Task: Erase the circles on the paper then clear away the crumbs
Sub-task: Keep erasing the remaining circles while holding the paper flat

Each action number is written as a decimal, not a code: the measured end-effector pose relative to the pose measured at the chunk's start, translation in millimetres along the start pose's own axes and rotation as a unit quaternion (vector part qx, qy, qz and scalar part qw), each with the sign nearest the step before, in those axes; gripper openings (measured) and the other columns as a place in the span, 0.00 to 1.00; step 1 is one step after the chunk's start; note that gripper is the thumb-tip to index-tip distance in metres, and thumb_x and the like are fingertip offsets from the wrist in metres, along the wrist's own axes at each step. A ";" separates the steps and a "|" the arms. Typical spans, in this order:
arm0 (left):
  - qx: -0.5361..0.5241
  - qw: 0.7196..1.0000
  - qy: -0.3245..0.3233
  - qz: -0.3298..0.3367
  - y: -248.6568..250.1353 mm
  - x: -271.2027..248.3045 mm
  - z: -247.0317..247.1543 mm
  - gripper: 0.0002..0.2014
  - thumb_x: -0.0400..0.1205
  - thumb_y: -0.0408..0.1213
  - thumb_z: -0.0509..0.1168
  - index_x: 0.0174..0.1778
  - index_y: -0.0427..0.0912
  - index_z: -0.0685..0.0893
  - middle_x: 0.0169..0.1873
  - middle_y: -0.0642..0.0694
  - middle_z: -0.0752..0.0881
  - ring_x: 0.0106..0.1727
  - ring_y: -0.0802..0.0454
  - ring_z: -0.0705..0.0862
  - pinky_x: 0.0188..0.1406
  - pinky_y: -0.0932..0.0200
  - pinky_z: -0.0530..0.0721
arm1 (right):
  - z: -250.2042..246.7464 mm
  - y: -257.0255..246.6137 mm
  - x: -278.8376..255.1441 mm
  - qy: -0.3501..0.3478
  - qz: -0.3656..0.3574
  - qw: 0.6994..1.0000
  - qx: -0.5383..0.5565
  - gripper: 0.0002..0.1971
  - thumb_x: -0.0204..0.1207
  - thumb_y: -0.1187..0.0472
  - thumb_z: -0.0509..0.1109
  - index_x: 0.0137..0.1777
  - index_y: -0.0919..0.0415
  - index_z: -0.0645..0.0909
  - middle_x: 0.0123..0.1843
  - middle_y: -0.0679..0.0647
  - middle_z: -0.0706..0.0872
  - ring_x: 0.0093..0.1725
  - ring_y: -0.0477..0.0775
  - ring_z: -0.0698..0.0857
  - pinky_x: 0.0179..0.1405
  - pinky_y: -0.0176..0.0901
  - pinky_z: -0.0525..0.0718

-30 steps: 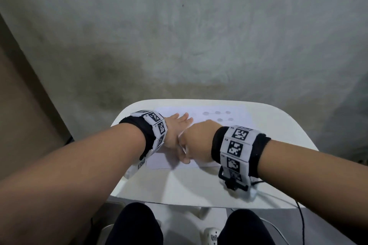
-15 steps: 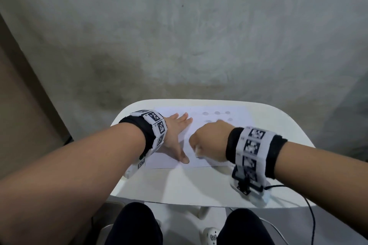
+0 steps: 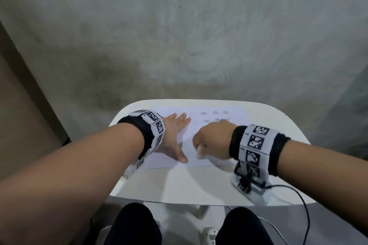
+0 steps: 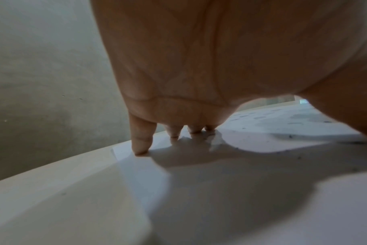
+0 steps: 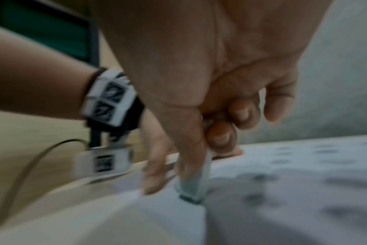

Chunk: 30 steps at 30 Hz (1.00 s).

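Paper [image 3: 199, 125] flat on white surface [image 3: 179, 185], left hand [image 3: 173, 135] splayed pinning it, right hand [image 3: 211, 141] fingers [image 5: 220, 136] pinching eraser [image 5: 197, 185] near its front edge, circles [image 3: 215, 113] remaining at back; risk: a hard stroke creases or tears the sheet.

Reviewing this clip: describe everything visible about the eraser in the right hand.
The eraser is a slim, pale whitish block with a darkened, graphite-soiled bottom end. It stands nearly upright, pinched by the right hand between thumb and curled fingers; only its lower part shows below them. Its dirty tip presses on the white paper, in the near part of the sheet, nearer than the remaining grey circles. The wrist view is motion-blurred, so finer detail cannot be told.
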State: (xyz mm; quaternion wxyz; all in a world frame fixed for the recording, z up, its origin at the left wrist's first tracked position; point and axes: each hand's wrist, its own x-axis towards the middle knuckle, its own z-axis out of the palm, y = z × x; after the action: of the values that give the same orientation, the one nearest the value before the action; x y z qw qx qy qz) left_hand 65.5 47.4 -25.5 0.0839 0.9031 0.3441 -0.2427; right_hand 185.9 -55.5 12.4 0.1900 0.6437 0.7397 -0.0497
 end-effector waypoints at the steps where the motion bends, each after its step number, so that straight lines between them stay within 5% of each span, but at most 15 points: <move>1: -0.003 1.000 -0.003 0.001 -0.4 0.2 -0.7 0.64 0.68 0.67 0.72 0.83 0.51 0.31 0.83 0.55 0.31 0.85 0.51 0.34 0.83 0.40 0.47 | -1.0 3.6 -0.4 0.009 0.010 1.000 0.004 0.06 0.77 0.56 0.63 0.42 0.49 0.81 0.35 0.44 0.81 0.43 0.52 0.79 0.49 0.46 0.68; 7: 0.003 1.000 -0.013 -0.001 -0.1 1.2 -2.5 0.64 0.68 0.67 0.72 0.83 0.51 0.30 0.83 0.55 0.30 0.85 0.51 0.34 0.83 0.37 0.47 | -5.6 2.7 1.2 -0.013 0.011 1.000 0.024 0.06 0.76 0.56 0.63 0.42 0.51 0.82 0.34 0.45 0.82 0.42 0.52 0.79 0.52 0.47 0.74; 12: 0.002 1.000 -0.007 0.000 -1.7 1.0 -1.5 0.64 0.67 0.68 0.71 0.83 0.51 0.30 0.83 0.55 0.30 0.85 0.51 0.34 0.83 0.38 0.47 | -2.6 -1.5 4.3 -0.018 -0.013 1.000 -0.009 0.06 0.76 0.58 0.64 0.46 0.50 0.82 0.44 0.46 0.87 0.44 0.53 0.80 0.55 0.47 0.74; 16: 0.004 1.000 -0.011 0.004 -3.5 3.1 -0.6 0.64 0.67 0.69 0.71 0.83 0.52 0.30 0.83 0.55 0.30 0.85 0.51 0.34 0.83 0.37 0.46 | -8.3 8.0 3.9 -0.001 0.017 0.999 0.030 0.08 0.75 0.57 0.62 0.45 0.52 0.84 0.32 0.45 0.81 0.42 0.52 0.80 0.57 0.49 0.76; 26: 0.003 1.000 -0.016 -0.001 -2.7 3.8 -1.4 0.65 0.67 0.69 0.71 0.83 0.50 0.29 0.83 0.54 0.30 0.85 0.49 0.33 0.82 0.38 0.46 | -4.9 -0.4 8.1 -0.003 -0.039 0.999 0.000 0.04 0.77 0.55 0.64 0.42 0.45 0.78 0.33 0.43 0.78 0.46 0.52 0.78 0.55 0.47 0.72; 30: -0.006 1.000 -0.018 -0.001 -1.7 1.6 -3.5 0.64 0.68 0.67 0.72 0.83 0.52 0.29 0.82 0.56 0.29 0.84 0.51 0.33 0.82 0.39 0.45 | -11.7 11.3 7.4 0.008 0.010 0.999 0.052 0.05 0.74 0.55 0.64 0.40 0.47 0.80 0.32 0.44 0.80 0.41 0.51 0.77 0.53 0.46 0.73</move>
State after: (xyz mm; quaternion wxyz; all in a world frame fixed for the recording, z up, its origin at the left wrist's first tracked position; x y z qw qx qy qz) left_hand 66.8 50.7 -23.3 0.0950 0.8977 0.3452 -0.2569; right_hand 193.6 -42.9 22.6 0.1504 0.6604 0.7312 -0.0812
